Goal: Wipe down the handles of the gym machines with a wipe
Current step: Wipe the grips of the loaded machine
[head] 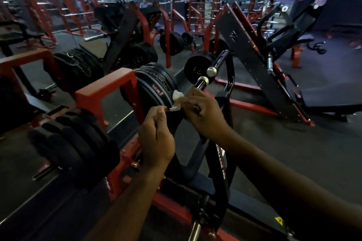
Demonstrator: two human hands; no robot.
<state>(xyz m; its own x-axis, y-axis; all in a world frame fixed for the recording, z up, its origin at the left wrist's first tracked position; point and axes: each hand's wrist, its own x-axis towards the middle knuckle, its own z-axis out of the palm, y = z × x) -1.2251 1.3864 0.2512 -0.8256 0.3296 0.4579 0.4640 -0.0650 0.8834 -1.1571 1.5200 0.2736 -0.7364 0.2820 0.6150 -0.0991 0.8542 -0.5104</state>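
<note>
Right hand [203, 113] clamps a white wipe [177, 98] on the black handle [199, 84], mostly hiding it. Left hand [156, 139] left of the handle, fingers curled, grip unclear. Dim, blurry background.

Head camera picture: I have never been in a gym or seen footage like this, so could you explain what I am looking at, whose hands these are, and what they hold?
The one picture comes from a camera worn on a person's head, looking forward and down, so the two arms reaching in are that person's own. The place is a dim gym full of red and black weight machines. The right hand holds a white wipe against a black handle bar with a shiny metal end. The left hand is curled round a dark part of the same machine just below. Beside them, black weight plates hang on a red frame. Other people stand far off, blurred.
</note>
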